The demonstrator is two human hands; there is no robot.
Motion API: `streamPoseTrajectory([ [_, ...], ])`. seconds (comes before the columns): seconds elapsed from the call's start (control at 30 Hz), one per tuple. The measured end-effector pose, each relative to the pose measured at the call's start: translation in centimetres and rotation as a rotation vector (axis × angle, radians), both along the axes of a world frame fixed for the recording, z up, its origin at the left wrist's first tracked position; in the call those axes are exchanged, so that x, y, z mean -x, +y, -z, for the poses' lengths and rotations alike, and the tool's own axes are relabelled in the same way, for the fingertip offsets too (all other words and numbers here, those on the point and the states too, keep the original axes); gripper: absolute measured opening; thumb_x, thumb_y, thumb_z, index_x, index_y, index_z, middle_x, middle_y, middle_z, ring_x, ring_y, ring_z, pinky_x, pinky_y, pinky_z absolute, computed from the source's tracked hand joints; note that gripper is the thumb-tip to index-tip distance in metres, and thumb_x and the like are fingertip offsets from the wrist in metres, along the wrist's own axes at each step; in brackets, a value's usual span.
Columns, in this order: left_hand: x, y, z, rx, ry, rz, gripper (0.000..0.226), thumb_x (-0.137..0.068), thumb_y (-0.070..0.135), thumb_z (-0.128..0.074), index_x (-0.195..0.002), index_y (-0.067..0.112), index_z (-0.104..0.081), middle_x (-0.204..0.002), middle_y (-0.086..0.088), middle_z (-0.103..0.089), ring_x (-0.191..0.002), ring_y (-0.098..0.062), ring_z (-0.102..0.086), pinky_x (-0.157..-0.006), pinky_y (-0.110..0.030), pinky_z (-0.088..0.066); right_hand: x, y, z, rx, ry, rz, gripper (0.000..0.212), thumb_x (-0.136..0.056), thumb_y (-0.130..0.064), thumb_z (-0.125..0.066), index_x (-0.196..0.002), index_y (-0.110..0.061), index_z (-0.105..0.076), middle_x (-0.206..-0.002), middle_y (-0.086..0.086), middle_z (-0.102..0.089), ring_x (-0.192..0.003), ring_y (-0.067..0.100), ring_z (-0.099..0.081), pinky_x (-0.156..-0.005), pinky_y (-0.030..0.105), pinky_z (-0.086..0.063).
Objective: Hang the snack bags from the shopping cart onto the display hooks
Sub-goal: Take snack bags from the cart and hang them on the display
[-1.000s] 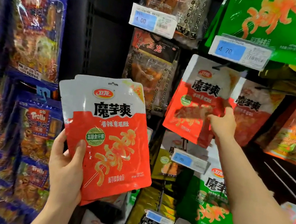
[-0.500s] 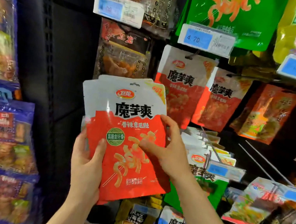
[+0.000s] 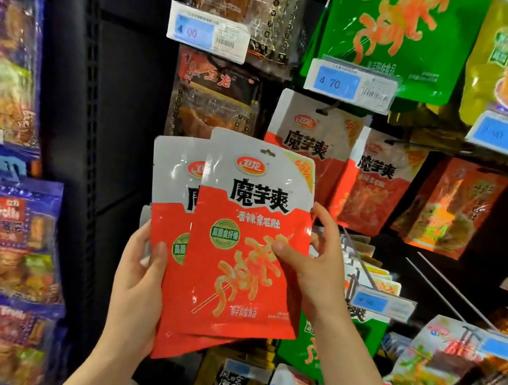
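A flat, glossy red-and-white foil snack bag [image 3: 248, 238], printed with bold black characters, a green round seal and orange skewer artwork, is held upright in front of the display, tilted slightly, with its hang hole at the top edge. A second, identical red-and-white snack bag [image 3: 169, 212] is fanned out just behind it to the left, partly overlapped. Two more matching red-and-white bags [image 3: 313, 135] are seen hung side by side on display hooks [image 3: 325, 109] beyond, under a price tag.
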State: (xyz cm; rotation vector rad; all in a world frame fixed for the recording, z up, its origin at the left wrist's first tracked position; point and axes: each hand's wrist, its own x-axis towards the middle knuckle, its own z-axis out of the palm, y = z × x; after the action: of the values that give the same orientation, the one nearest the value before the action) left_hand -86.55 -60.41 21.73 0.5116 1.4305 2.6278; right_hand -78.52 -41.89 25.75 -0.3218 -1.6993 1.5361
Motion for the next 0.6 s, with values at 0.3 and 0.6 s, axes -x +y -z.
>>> streamPoseTrajectory([
  [0.3, 2.3, -1.5, 0.4, -0.036, -0.064, -0.071, 0.024, -0.101, 0.02, -0.041, -0.11, 0.034, -0.058, -0.086, 0.009, -0.074, -0.074, -0.008, -0.071, -0.057, -0.025, -0.058, -2.3, 4.8, -4.4, -0.127, 0.179, 0.13, 0.073, -0.071, 0.006, -0.076, -0.129, -0.031, -0.048, -0.136, 0.003, -0.055, -0.123, 0.018, -0.056, -0.102, 0.04, -0.047],
  [0.6, 2.3, -1.3, 0.2, -0.041, -0.059, -0.025, 0.026, -0.1, 0.024, -0.043, -0.122, 0.028, -0.056, -0.095, 0.004, -0.074, -0.078, -0.013, -0.072, -0.058, -0.029, -0.058, -3.1, 4.8, -6.3, -0.095, 0.194, 0.045, 0.072, -0.066, -0.008, -0.075, -0.13, -0.029, -0.049, -0.134, 0.001, -0.057, -0.113, 0.012, -0.062, -0.085, 0.026, -0.053],
])
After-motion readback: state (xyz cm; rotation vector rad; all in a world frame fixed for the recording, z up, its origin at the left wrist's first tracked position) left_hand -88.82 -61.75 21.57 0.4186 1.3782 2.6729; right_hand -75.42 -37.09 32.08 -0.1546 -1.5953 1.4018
